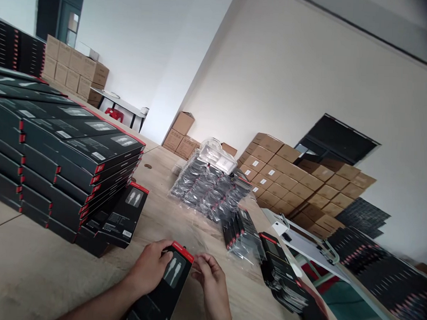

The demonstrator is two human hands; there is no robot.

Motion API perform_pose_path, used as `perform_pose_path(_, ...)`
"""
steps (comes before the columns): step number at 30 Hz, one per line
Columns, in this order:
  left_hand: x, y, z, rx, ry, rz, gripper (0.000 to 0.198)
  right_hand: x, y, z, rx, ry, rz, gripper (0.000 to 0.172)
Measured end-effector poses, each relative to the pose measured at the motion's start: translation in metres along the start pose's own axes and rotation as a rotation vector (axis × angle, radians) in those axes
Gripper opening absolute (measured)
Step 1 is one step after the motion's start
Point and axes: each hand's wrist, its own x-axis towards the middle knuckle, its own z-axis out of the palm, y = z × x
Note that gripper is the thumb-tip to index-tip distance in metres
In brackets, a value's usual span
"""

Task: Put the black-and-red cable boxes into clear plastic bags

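A black cable box [163, 291] with a red top edge and a picture of white plugs lies before me on the wooden table. My left hand [148, 266] grips it from the left, thumb on its front near the upper end. Beside the box's upper right corner is my right hand [209, 274], fingers curled with thumb and index close together, near what looks like clear plastic film. What those fingers hold, if anything, is too faint to make out. Left of my hands, two similar boxes [121, 217] lie against a tall stack of black boxes [64, 142].
Plastic-wrapped bundles [212, 188] with a white tray [218, 159] on top stand farther back. Bagged boxes [243, 233] and a pile of flat black packaging [282, 273] line the right side. Brown cartons [287, 173] are stacked by the wall.
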Motion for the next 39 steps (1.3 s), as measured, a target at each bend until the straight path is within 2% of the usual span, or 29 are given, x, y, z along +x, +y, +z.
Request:
perform_pose_path(6,-0.004,0.0,0.002,-0.001,-0.109,0.011,0.032,0.005,0.007,0.0,-0.157,0.117,-0.112,0.037)
perform_pose_path(13,-0.006,0.001,0.005,-0.008,-0.189,0.021,0.032,0.006,0.012,-0.005,-0.328,0.183,-0.18,0.021)
perform_pose_path(20,-0.004,0.004,0.005,-0.043,-0.098,0.028,0.033,0.002,0.001,-0.003,-0.314,0.138,-0.157,0.026)
perform_pose_path(28,-0.002,0.006,0.003,-0.037,-0.009,0.038,0.037,-0.001,-0.001,0.002,-0.332,0.043,-0.119,0.013)
perform_pose_path(30,-0.001,0.004,0.004,-0.02,0.0,0.034,0.036,-0.002,0.0,0.004,-0.352,0.062,-0.151,0.013)
perform_pose_path(35,0.0,0.0,0.005,0.027,0.051,0.022,0.035,-0.008,-0.001,0.009,-0.45,0.169,-0.349,0.018)
perform_pose_path(37,0.001,-0.002,0.005,0.002,0.092,0.017,0.035,-0.011,-0.004,0.012,-0.435,0.146,-0.377,0.02)
perform_pose_path(39,0.0,-0.002,0.004,-0.058,0.132,0.031,0.033,-0.014,-0.007,0.016,-0.361,0.098,-0.341,0.023)
